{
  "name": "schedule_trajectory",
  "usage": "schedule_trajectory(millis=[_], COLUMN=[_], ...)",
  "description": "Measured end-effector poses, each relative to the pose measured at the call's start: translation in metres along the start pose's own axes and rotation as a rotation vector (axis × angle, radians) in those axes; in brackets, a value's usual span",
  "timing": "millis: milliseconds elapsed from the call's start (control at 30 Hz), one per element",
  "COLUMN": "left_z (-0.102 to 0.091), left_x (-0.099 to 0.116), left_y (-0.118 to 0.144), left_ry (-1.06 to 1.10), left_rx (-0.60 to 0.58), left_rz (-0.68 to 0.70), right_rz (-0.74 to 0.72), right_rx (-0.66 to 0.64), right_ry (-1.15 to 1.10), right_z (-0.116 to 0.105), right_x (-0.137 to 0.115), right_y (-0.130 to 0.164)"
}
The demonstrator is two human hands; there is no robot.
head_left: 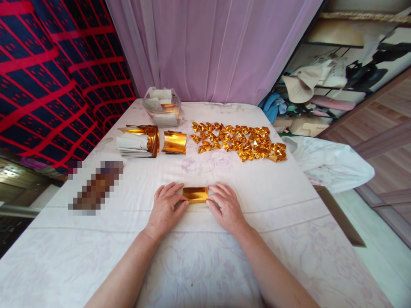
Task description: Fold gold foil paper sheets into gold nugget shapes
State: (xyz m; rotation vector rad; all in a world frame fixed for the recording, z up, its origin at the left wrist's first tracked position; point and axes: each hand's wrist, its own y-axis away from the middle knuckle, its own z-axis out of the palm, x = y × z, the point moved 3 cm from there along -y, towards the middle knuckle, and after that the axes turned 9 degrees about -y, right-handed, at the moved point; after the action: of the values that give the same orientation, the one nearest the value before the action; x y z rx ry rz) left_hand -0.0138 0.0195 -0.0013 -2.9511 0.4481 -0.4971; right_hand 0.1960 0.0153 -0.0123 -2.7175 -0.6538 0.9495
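Note:
A sheet of gold foil paper (195, 194), curled into a narrow roll shape, lies on the table in front of me. My left hand (169, 205) grips its left end with thumb and fingers. At the right end, my right hand (225, 206) holds it the same way. Beyond the hands stands a small stack of gold foil sheets (174, 142). Left of it is a larger pile of foil paper (133, 145), white backs partly showing. Several rows of folded gold foil pieces (247, 139) lie at the back right.
A clear plastic bag (163, 107) with more paper sits at the table's back edge. A pixelated patch covers something at left. The white floral tablecloth (205, 265) spans the table. A white plastic bag (337, 162) and shelves with shoes and a hat (300, 83) stand at right.

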Motion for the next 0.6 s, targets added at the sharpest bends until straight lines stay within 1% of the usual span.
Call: schedule_trajectory(millis=[233, 600], left_z=[-0.0022, -0.0019], left_x=[0.0025, 0.0057], left_y=[-0.0011, -0.0058], left_ry=[0.014, 0.001], left_rx=[0.012, 0.063], left_rz=[-0.028, -0.069], right_rz=[0.073, 0.067], right_rx=[0.036, 0.164], right_ry=[0.011, -0.011], right_z=[0.0021, 0.0079], right_x=[-0.0041, -0.0009], right_y=[-0.0042, -0.0046])
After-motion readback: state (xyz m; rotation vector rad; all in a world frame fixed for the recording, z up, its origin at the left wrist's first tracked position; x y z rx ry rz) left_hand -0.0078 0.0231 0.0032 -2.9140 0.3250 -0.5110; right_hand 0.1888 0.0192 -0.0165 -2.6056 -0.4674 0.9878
